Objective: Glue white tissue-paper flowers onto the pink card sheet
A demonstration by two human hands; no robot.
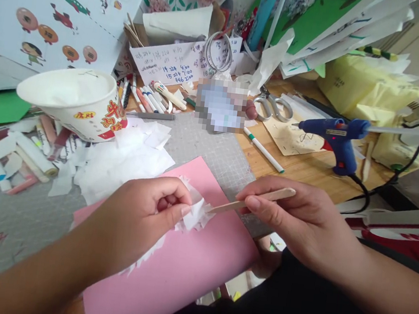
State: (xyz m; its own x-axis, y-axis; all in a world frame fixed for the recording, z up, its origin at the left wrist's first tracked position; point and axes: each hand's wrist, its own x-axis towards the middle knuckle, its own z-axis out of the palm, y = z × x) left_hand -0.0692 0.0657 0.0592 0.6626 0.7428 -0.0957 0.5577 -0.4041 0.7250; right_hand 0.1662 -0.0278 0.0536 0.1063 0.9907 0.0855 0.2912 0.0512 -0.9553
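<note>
Near front edge of desk (306,169), on pink card sheet (189,270): white tissue wad (197,215), pinched tight between thumb and fingers of left hand (142,220). Right hand (300,223) clamped round wooden craft stick (261,198), stick tip touching wad's right side. Hands near each other, not touching. Pink sheet overlaps grey cutting mat (214,150). Loose tissue scraps (126,160) heaped on mat toward left, beside tipped paper bowl (72,98). Toward right edge: blue glue gun (338,136), scissors (274,106) behind it.

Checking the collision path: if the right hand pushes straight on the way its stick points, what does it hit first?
The tissue pinched in the left hand. The stick in the right hand points at it, and its tip seems to be at the tissue's edge, though depth is unclear.
</note>
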